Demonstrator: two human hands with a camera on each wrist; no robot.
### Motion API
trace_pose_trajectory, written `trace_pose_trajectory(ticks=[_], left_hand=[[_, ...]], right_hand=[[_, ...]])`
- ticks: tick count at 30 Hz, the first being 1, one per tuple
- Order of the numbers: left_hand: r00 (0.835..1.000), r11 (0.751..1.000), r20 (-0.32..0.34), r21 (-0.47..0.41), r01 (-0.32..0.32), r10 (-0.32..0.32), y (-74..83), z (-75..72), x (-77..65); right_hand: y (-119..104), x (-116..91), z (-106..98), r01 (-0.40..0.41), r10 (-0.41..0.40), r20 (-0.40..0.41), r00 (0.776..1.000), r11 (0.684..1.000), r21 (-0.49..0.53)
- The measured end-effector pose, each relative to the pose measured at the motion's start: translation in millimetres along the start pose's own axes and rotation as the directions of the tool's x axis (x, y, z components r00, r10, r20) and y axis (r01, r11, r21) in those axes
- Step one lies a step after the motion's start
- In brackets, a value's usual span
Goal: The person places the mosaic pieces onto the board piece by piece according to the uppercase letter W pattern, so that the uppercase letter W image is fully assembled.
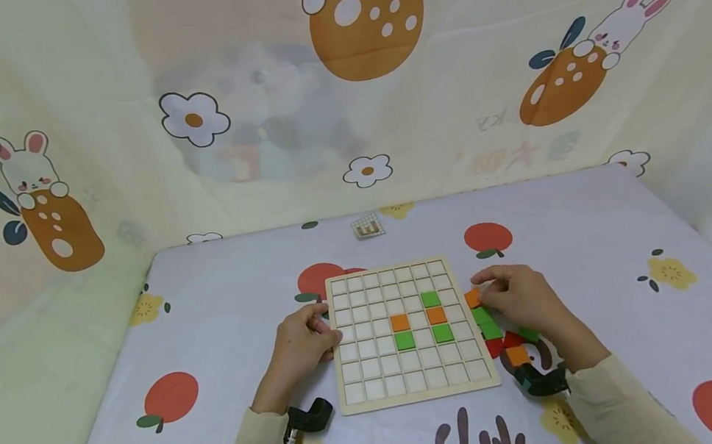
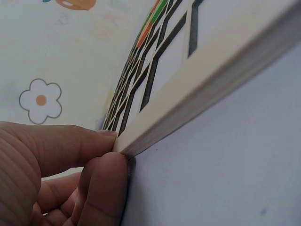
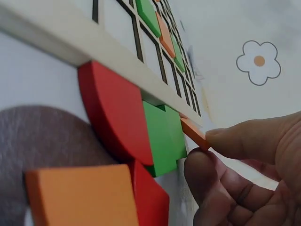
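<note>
A light wooden grid board (image 1: pixel 417 396) lies flat on the table, with two orange and several green square tiles in its cells. My left hand (image 1: pixel 299 344) holds the board's left edge, thumb and finger bent against the rim in the left wrist view. At the board's right side, my right hand (image 1: pixel 525 297) pinches an orange tile (image 3: pixel 195 133) between thumb and finger. Beside that tile, green tiles (image 3: pixel 162 136) lie along the board's edge. Closer to the right wrist camera are a red piece with a curved side (image 3: pixel 113 115), another red piece (image 3: pixel 148 197) and an orange block (image 3: pixel 82 195).
A small card with a grid pattern (image 1: pixel 368 226) lies behind the board. The table has a printed cloth (image 1: pixel 230 341) with fruit and flowers. A patterned curtain (image 1: pixel 268 159) hangs behind it. Black wrist devices (image 1: pixel 313 415) sit below both hands.
</note>
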State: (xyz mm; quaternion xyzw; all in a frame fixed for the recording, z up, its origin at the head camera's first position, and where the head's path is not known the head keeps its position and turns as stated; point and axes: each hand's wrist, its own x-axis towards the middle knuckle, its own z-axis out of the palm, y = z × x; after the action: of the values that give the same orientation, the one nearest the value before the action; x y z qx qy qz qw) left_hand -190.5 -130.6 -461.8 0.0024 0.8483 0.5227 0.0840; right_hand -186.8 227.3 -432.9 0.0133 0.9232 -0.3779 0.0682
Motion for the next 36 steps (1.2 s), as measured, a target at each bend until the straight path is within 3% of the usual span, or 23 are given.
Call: trace_pose_trajectory(ticks=[20,28,36], left_hand=[[1.0,1.0,0.005,-0.01,0.002,-0.001,1.5,-1.2,-1.2],[1.0,1.0,0.007,-0.014,0.003,-0.003,0.2,-1.6,-0.6],[1.0,1.0,0.006,-0.014,0.0,0.0,0.3,-2.1,-0.4]], right_hand=[[-12,19,-6,0.067,-0.033,0.164,0.986,0.977,-0.204],[-13,26,-15,0.14,-0.09,0.244,0.966,0.97,-0.198],[-15,30,-19,0.11,-0.056,0.279,0.959,0.977,-0.183]])
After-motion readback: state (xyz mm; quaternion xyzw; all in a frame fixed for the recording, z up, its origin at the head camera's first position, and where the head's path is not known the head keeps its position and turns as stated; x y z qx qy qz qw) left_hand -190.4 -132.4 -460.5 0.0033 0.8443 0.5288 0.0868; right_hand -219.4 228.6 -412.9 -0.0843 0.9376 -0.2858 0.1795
